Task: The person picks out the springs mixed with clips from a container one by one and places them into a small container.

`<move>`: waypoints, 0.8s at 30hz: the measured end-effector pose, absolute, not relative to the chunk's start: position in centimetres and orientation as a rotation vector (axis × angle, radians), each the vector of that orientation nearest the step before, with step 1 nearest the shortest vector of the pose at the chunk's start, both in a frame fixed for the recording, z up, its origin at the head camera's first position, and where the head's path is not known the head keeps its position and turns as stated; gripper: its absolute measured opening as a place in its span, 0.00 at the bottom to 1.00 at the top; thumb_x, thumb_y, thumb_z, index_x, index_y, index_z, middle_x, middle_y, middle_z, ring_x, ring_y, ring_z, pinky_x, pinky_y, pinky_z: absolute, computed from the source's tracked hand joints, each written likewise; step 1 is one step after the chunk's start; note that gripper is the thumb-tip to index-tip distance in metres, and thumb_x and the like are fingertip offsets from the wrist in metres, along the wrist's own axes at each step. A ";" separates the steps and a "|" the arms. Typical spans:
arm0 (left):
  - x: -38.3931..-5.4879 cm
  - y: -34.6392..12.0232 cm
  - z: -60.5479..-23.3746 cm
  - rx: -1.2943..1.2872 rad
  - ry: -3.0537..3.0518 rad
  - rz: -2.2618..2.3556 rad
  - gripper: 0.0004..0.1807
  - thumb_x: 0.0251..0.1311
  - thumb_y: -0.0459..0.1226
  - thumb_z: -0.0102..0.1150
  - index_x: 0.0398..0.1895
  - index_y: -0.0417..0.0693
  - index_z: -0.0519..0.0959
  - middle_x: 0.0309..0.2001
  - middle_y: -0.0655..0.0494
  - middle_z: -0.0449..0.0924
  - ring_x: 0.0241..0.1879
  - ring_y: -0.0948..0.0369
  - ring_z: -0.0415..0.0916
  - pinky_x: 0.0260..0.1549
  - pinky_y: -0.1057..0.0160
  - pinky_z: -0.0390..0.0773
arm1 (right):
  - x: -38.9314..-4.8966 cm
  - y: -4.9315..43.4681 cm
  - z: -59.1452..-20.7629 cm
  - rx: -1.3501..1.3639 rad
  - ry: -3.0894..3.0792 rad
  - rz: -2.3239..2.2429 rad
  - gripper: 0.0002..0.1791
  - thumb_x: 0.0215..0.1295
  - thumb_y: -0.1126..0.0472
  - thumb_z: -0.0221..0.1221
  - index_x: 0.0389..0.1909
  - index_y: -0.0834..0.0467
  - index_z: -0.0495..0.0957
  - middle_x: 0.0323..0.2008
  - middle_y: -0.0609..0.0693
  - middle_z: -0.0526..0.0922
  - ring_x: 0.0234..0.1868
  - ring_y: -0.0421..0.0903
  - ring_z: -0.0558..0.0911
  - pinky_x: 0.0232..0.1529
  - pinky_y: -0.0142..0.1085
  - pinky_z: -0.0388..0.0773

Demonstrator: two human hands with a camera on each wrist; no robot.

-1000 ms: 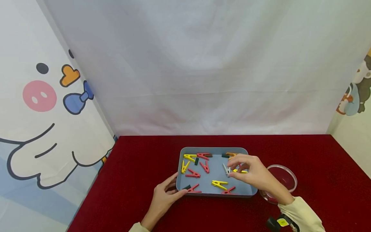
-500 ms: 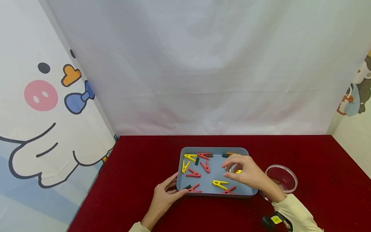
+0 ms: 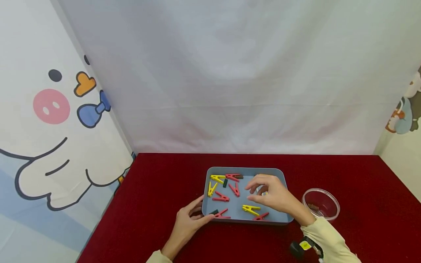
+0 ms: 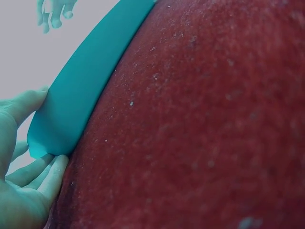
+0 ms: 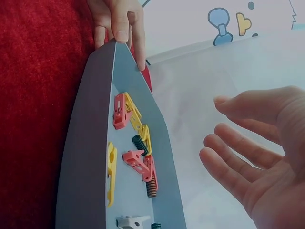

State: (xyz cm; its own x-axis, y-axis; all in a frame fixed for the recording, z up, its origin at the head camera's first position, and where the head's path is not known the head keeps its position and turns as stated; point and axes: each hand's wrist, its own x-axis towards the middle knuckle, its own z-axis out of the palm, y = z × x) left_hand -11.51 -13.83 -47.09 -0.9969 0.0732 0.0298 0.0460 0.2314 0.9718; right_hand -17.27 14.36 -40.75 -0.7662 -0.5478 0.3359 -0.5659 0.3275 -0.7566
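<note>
My left hand [image 3: 187, 223] holds the near left corner of a blue-grey tray [image 3: 233, 206], thumb on the rim and fingers along the outer side. Over the tray's right part hovers my right hand [image 3: 271, 193]; its thumb and fingers are bent and apart, with nothing between them in the right wrist view. Red clothespins [image 3: 222, 197] and yellow clothespins [image 3: 251, 209] lie scattered in the tray. Among them are a dark green spring [image 3: 225, 183] and a copper-coloured spring [image 3: 239, 176]. A grey clothespin [image 5: 132, 222] shows in the right wrist view; in the head view my right hand mostly hides it.
Right of the tray stands a clear round bowl [image 3: 335, 204] with a copper-coloured spring [image 3: 313, 206] inside. A dark red cloth [image 3: 164, 182] covers the table. White curtain [image 3: 230, 91] hangs behind, and a cartoon-printed sheet [image 3: 26, 109] is at the left.
My right hand has moved left over the tray, away from the bowl, which shows more fully now. My left hand has kept its hold on the tray corner.
</note>
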 end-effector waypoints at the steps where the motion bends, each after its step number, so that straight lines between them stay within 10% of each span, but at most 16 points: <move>1: -11.6 -13.9 -47.1 0.128 2.440 1.935 0.37 0.50 0.37 0.71 0.65 0.42 0.68 0.53 0.38 0.75 0.52 0.46 0.74 0.42 0.63 0.79 | -17.1 14.2 -40.4 1.067 -2.548 1.461 0.11 0.52 0.70 0.68 0.37 0.57 0.82 0.36 0.50 0.81 0.35 0.52 0.80 0.31 0.37 0.80; 24: -13.0 -14.7 -49.9 0.204 2.371 1.965 0.39 0.50 0.35 0.72 0.66 0.39 0.66 0.58 0.36 0.69 0.54 0.45 0.71 0.40 0.65 0.78 | -19.2 11.7 -43.6 1.120 -2.643 1.496 0.09 0.55 0.65 0.68 0.38 0.56 0.84 0.37 0.54 0.81 0.36 0.46 0.81 0.36 0.39 0.80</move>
